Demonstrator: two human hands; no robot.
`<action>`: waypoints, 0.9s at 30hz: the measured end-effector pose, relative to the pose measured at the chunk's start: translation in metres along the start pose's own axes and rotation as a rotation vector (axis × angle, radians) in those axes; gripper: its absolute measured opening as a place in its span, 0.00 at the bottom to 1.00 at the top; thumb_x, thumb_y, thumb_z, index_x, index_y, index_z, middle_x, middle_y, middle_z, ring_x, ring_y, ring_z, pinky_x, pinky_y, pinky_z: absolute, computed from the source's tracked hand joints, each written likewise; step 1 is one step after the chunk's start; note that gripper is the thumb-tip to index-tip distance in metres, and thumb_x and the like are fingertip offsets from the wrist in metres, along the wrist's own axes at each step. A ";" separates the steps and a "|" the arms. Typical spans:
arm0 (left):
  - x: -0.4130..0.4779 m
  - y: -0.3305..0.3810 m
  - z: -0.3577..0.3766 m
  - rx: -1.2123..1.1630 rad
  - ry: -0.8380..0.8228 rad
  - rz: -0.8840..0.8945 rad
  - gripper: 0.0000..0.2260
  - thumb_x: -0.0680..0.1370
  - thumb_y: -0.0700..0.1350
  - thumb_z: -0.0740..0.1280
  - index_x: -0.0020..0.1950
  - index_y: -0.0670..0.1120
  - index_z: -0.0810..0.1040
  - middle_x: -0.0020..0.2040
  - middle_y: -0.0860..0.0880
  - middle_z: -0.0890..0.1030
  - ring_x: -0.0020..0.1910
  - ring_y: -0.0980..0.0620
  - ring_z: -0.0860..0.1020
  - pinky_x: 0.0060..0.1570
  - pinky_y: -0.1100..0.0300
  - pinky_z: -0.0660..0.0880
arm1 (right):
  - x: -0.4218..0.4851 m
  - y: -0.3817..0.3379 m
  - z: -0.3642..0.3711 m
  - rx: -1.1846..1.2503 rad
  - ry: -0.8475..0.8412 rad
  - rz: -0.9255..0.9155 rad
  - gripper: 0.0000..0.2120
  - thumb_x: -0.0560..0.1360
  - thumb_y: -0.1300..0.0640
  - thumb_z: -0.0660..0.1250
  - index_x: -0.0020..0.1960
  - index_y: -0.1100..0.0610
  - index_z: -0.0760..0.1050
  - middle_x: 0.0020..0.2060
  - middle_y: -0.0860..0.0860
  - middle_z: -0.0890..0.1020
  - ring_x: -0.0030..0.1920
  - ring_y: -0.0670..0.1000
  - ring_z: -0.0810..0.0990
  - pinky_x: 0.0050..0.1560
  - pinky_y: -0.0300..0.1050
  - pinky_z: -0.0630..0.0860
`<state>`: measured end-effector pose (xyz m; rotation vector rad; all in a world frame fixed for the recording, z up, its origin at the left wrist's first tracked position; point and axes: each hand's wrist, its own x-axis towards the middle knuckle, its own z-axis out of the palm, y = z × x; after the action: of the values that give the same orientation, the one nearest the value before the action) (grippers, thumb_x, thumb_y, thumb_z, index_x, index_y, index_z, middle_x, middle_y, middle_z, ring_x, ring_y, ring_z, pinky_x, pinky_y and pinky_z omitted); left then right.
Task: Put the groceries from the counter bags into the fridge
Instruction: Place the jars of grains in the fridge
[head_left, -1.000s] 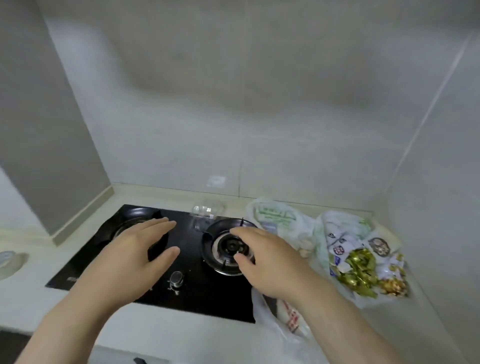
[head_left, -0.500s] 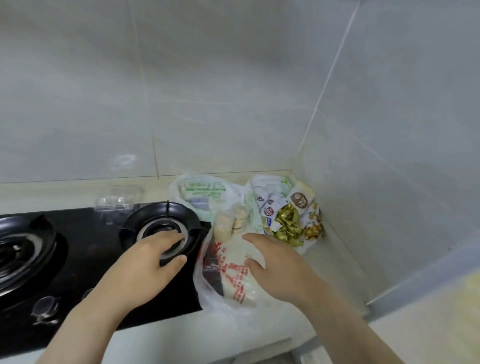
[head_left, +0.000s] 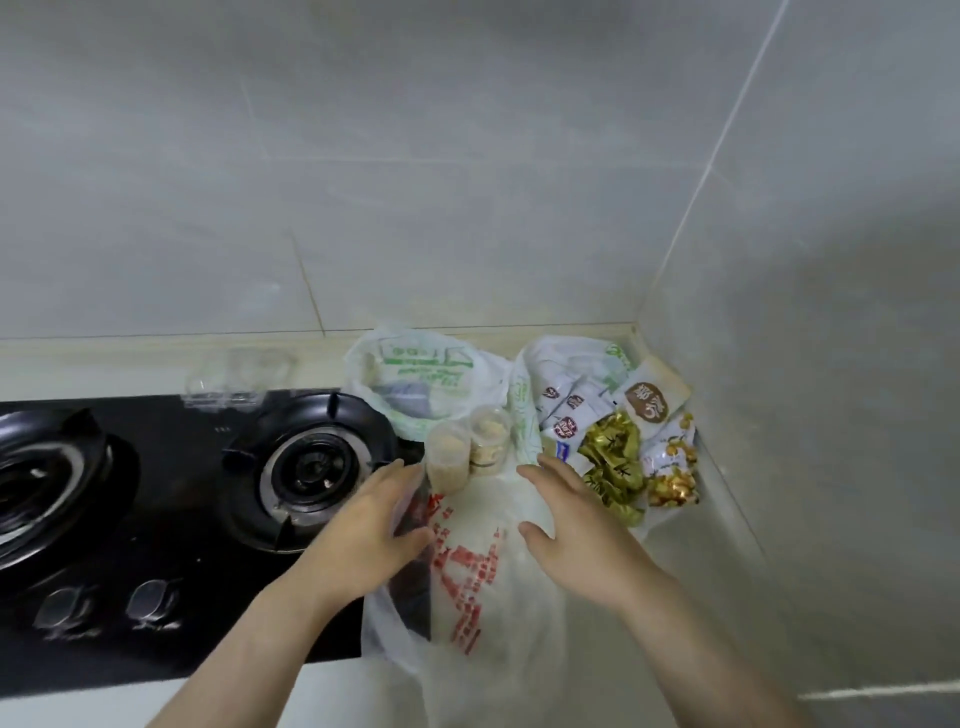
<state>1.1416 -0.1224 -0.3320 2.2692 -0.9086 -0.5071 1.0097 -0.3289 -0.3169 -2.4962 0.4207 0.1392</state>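
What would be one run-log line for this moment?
left hand open | right hand open | both at red-print bag | nothing held | clear cups beyond it

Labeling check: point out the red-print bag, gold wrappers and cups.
red-print bag (head_left: 467, 564): head view, red print on its front.
gold wrappers (head_left: 610, 454): head view, middle of the pile.
cups (head_left: 448, 465): head view, side of the left cup.
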 end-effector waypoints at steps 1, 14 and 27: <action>0.011 0.001 0.002 0.002 0.016 -0.018 0.31 0.76 0.43 0.70 0.76 0.50 0.61 0.65 0.62 0.58 0.69 0.65 0.52 0.66 0.70 0.51 | 0.013 0.006 -0.001 0.007 -0.008 -0.012 0.27 0.80 0.51 0.62 0.77 0.46 0.57 0.78 0.42 0.52 0.77 0.46 0.55 0.70 0.41 0.61; 0.115 -0.014 0.042 0.059 -0.016 -0.267 0.39 0.74 0.49 0.72 0.79 0.47 0.55 0.76 0.48 0.59 0.75 0.49 0.59 0.69 0.61 0.60 | 0.129 0.057 0.003 0.011 -0.176 -0.098 0.38 0.77 0.53 0.67 0.80 0.43 0.48 0.79 0.45 0.39 0.78 0.53 0.55 0.71 0.46 0.63; 0.125 -0.020 0.066 0.221 0.052 -0.351 0.29 0.71 0.45 0.69 0.70 0.48 0.62 0.63 0.47 0.68 0.53 0.44 0.77 0.44 0.54 0.72 | 0.179 0.069 0.024 0.046 -0.190 -0.103 0.39 0.76 0.55 0.69 0.79 0.54 0.51 0.77 0.54 0.59 0.76 0.54 0.60 0.72 0.48 0.62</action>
<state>1.2005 -0.2280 -0.4074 2.6493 -0.5627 -0.5166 1.1561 -0.4157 -0.4083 -2.4257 0.2140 0.3184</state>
